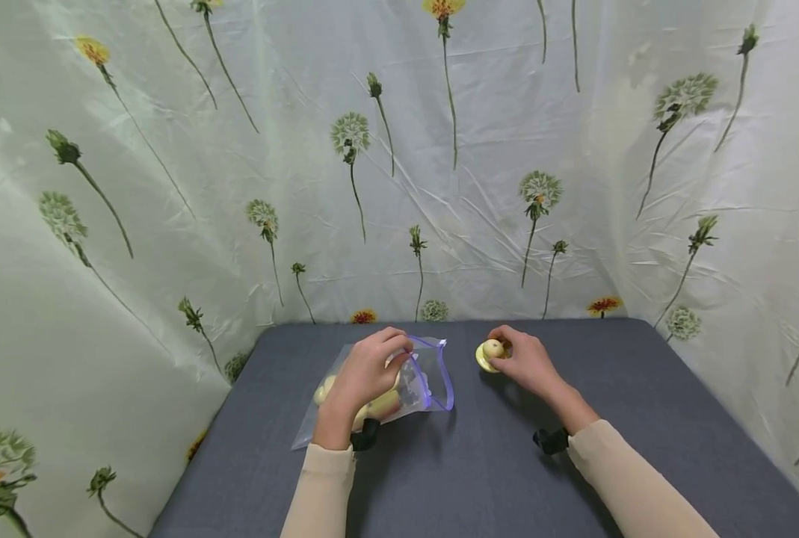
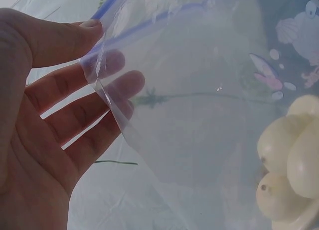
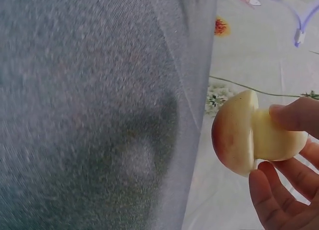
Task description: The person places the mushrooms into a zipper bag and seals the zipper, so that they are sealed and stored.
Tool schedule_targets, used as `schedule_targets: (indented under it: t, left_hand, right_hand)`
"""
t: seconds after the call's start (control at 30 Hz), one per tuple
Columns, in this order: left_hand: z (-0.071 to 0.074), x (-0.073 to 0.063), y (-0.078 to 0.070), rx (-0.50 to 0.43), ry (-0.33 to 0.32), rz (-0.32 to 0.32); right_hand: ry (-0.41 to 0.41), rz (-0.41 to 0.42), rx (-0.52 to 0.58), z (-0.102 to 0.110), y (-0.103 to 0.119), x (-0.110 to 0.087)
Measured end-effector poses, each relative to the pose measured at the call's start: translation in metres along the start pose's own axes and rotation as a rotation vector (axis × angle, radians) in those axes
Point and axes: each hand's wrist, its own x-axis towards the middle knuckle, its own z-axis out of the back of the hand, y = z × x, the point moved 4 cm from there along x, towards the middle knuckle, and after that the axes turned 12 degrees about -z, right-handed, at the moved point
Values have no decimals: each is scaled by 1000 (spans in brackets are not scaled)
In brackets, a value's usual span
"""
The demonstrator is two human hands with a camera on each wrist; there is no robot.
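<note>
My left hand (image 1: 372, 368) pinches the purple-edged mouth of a clear zip bag (image 2: 199, 140) between thumb and fingers, and the mouth stands open toward the right. Inside the bag lie several pale, rounded toy mushrooms (image 2: 281, 195), partly hidden in the head view by the hand. To the right, my right hand (image 1: 528, 363) holds another toy mushroom (image 3: 234, 132) by its thick cream stem, above the table. Its domed cap is cream, shading to reddish brown, and points away from the palm in the right wrist view.
Both hands work over a dark grey table (image 1: 453, 478). A pale curtain (image 1: 480, 224) printed with dandelions hangs behind the table and along its sides. A white slider (image 1: 442, 343) sits at the far corner of the bag's purple zip.
</note>
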Motion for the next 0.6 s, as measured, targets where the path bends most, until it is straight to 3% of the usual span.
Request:
schedule_targets:
  t: [0.23,0.6]
  left_hand:
    - [0,-3,1,1,14,25]
    - [2,-2,-1,5,-2,10]
  right_hand:
    - [1,8,60,0,4,-8]
    - [7,-62,168,0,5,-16]
